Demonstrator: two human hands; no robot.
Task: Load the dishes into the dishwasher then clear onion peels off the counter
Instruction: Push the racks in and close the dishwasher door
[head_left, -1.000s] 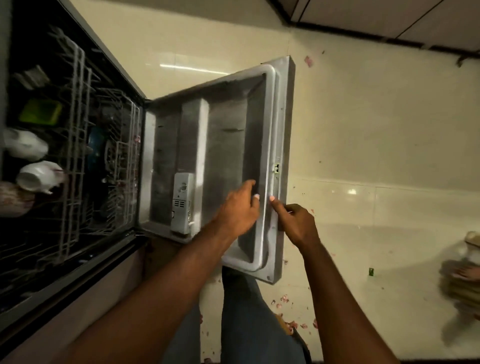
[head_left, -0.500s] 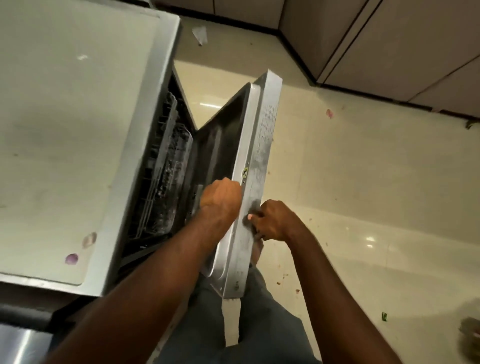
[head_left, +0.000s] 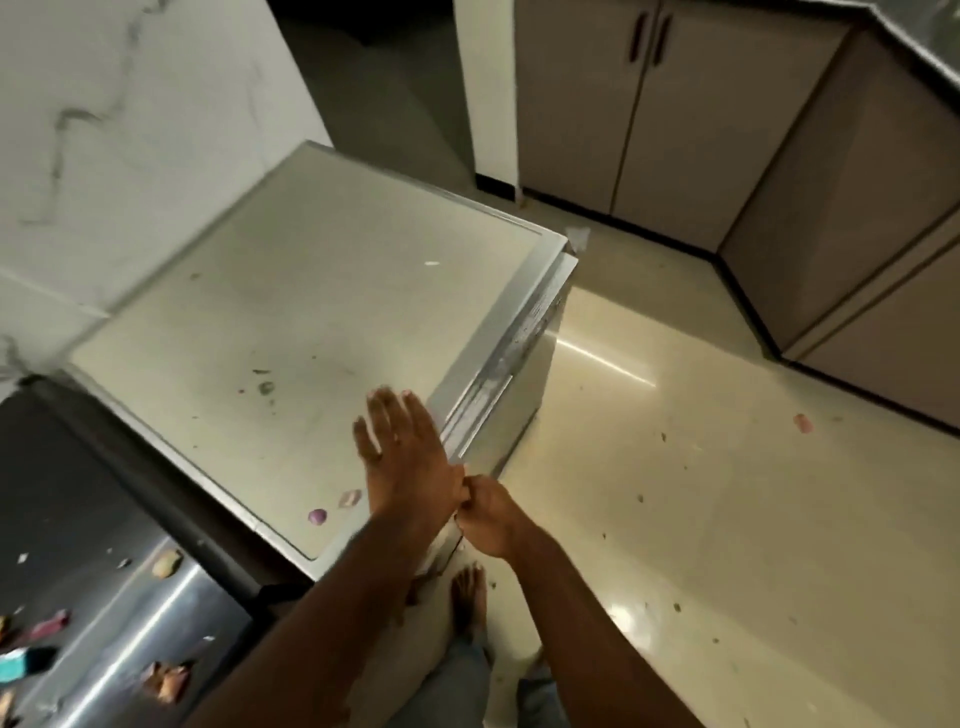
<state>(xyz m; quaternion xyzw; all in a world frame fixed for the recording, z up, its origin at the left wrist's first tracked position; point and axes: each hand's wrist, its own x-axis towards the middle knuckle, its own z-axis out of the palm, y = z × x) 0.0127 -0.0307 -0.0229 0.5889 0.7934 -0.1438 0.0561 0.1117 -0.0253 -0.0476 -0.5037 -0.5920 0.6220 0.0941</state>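
Note:
The dishwasher (head_left: 291, 332) stands in front of me, seen from above, with a cream top and a silver rim. Its door (head_left: 511, 358) is up against the body, so the racks and dishes inside are hidden. My left hand (head_left: 402, 457) is flat with straight fingers over the top's front edge by the door. My right hand (head_left: 485, 514) has its fingers curled at the door's near upper corner, touching my left hand; what it grips is hidden. Two purple onion peels (head_left: 332, 508) lie on the top's near corner. More peels (head_left: 166, 680) lie on the steel counter (head_left: 130, 623) at lower left.
A marbled white wall (head_left: 130, 104) rises behind the dishwasher. Beige cabinets (head_left: 675, 119) line the far and right sides of the glossy tiled floor (head_left: 701, 493), where small scraps and a pink peel (head_left: 803, 422) lie. My bare foot (head_left: 469, 597) stands by the dishwasher's front.
The door swung from lying open, through half raised, to upright against the dishwasher. Both hands rode up with its top edge, and my left hand now lies flat over the top.

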